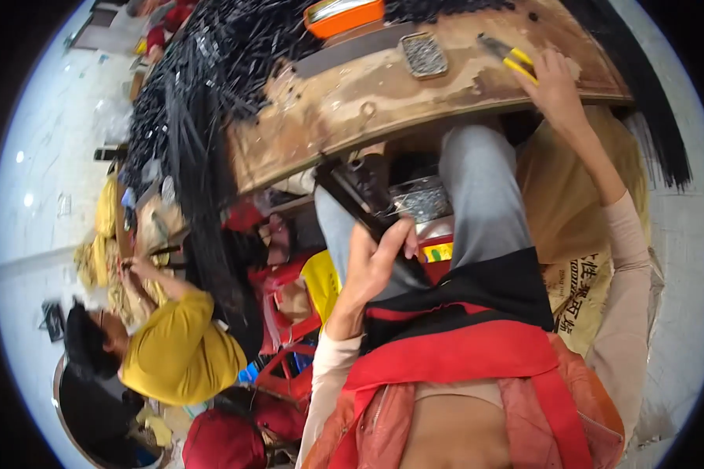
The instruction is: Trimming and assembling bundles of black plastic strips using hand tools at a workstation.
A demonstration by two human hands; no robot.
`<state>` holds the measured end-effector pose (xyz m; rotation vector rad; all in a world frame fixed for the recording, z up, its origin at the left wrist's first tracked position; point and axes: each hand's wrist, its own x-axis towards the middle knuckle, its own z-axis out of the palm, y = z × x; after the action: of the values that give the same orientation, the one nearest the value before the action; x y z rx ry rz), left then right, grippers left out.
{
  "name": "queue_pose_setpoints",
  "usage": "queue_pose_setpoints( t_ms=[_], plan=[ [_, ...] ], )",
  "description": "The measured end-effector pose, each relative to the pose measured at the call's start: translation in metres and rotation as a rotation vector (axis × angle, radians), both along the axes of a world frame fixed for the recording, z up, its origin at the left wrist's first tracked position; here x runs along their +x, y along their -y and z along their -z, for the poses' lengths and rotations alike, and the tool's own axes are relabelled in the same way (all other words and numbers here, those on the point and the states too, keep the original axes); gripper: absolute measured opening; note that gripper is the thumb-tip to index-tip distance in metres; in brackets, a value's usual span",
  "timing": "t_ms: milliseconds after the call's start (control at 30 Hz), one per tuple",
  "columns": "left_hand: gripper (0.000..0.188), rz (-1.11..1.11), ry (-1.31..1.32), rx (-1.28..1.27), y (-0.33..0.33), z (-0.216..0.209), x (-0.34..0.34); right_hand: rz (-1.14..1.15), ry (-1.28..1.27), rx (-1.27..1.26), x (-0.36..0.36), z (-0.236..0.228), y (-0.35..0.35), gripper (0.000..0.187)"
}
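Observation:
Over my lap, my left hand [377, 262] is closed round some dark strips [344, 186], which slant up toward the table edge. Exactly what these strips belong to is hard to make out. At the right end of the wooden table, my right hand [557, 87] has its fingers on the yellow handles of a pair of pliers [518, 60]. The jaws of the pliers point to the far left and lie at the tabletop. Left of the pliers is a small tin [424, 56] filled with tiny metal pieces.
Black strips [235, 66] pile up on the left of the wooden table [336, 129] and hang over its edge. An orange tray [344, 17] stands at the back. A co-worker in a yellow top [184, 348] sits at left. Another tray [421, 199] of metal pieces is below the edge.

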<state>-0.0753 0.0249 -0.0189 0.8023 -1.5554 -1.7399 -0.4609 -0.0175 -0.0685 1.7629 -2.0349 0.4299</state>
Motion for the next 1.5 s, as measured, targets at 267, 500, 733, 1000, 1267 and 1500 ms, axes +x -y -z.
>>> queue_pose_setpoints(
  t_ms=[267,500,733,1000,1267,1500],
  plan=[
    [0.027,-0.081,-0.407,0.172,-0.021,0.019,0.013,-0.632,1.672,0.216,0.086,-0.033,-0.053,0.031],
    [0.012,-0.204,-0.241,0.216,-0.026,0.009,0.016,-0.532,1.022,0.635,0.167,-0.073,-0.125,0.039],
    [0.034,-0.089,-0.315,0.166,-0.026,0.006,0.019,-0.644,0.568,0.366,0.192,-0.074,-0.135,0.072],
    [0.048,-0.018,-0.323,0.142,-0.026,0.008,0.022,-0.672,0.517,0.266,0.194,-0.076,-0.131,0.073],
    [0.046,-0.016,-0.343,0.138,-0.024,0.009,0.026,-0.671,0.501,0.275,0.195,-0.075,-0.134,0.070],
    [0.046,0.008,-0.344,0.143,-0.024,0.010,0.023,-0.680,0.510,0.238,0.196,-0.073,-0.128,0.070]
  ],
)
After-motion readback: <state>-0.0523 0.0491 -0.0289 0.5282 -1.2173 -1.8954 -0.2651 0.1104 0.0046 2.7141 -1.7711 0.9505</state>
